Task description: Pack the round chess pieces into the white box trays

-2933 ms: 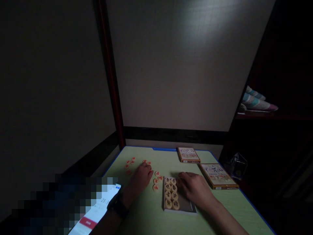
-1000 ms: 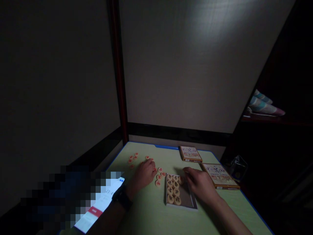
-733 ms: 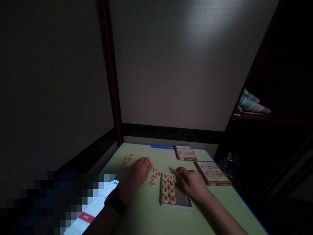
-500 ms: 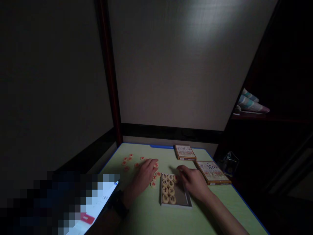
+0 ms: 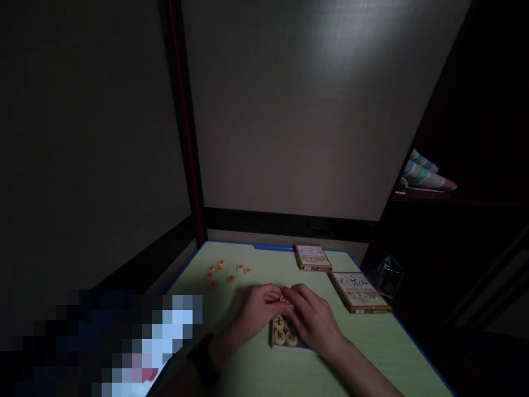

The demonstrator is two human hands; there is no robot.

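Note:
My left hand (image 5: 260, 310) and my right hand (image 5: 314, 318) meet above the box tray (image 5: 280, 347), fingertips together. Pinched between them is a red-marked Chinese chess piece (image 5: 284, 299); how many pieces they hold is hidden. Below, black-marked Chinese chess pieces (image 5: 280, 337) lie face up in the left part of the tray. My hands cover the tray's far end and much of its right side. Several loose red-marked pieces (image 5: 230, 279) are scattered on the table, beyond my left hand and to its left.
Two printed flat boxes, a smaller one (image 5: 313, 257) and a larger one (image 5: 361, 292), lie at the table's far right. The green table (image 5: 248, 372) has a blue edge. A pixelated area with a bright screen (image 5: 165, 331) is at lower left. A wall panel (image 5: 289, 138) rises behind the table.
My left hand has moved right from the loose red pieces, to meet my right hand over the tray. The red pieces beside the tray are no longer visible. My right hand has shifted slightly left.

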